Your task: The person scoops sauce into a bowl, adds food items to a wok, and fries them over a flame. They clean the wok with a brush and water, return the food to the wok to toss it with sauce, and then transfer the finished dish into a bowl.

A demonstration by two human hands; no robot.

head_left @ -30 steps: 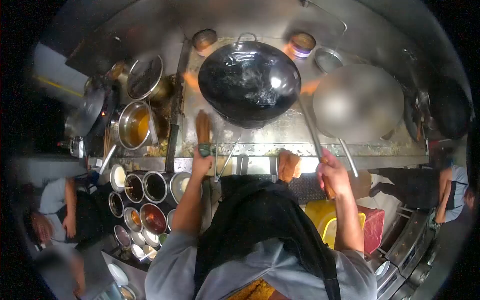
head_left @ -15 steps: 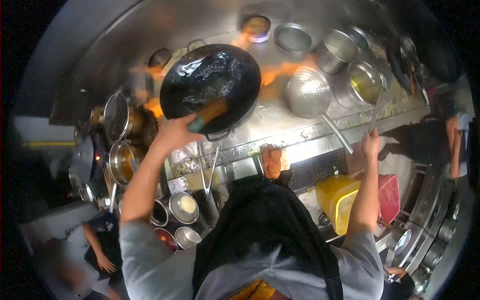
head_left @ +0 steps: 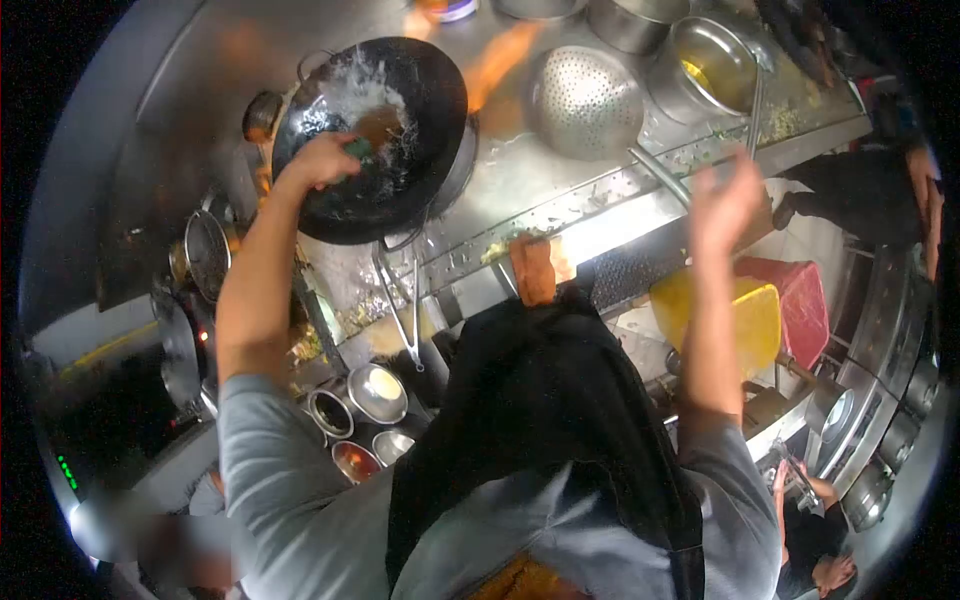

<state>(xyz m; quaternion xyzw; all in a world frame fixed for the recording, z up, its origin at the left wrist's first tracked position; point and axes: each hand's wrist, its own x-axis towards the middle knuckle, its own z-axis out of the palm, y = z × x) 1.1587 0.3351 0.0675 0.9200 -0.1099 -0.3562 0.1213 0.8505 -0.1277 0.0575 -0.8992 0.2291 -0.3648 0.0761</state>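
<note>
My left hand (head_left: 326, 163) is closed around the green end of a brown scrubbing brush (head_left: 382, 128), blurred by motion. The brush is inside a large black wok (head_left: 425, 185), where water splashes up around it. The wok sits tilted on the burner, a loop handle at each end. My right hand (head_left: 724, 205) is smeared by motion, its fingers apart, just below the end of a metal ladle handle (head_left: 757, 105). That ladle leans in a steel pot (head_left: 668, 85) with yellow liquid. Beside the pot lies a perforated strainer (head_left: 585, 105), its handle pointing toward my right hand.
Orange flames (head_left: 503, 62) rise to the right of the wok. Tongs (head_left: 405, 320) hang at the counter edge near an orange cloth (head_left: 533, 272). Small bowls (head_left: 378, 393) stand at lower left. Yellow (head_left: 752, 320) and red bins (head_left: 797, 310) stand at right. Other people are nearby.
My left hand has moved the brush from the wok's near rim into its middle, and water now splashes. My right hand has let go of the ladle handle and come down slightly. The view has shifted.
</note>
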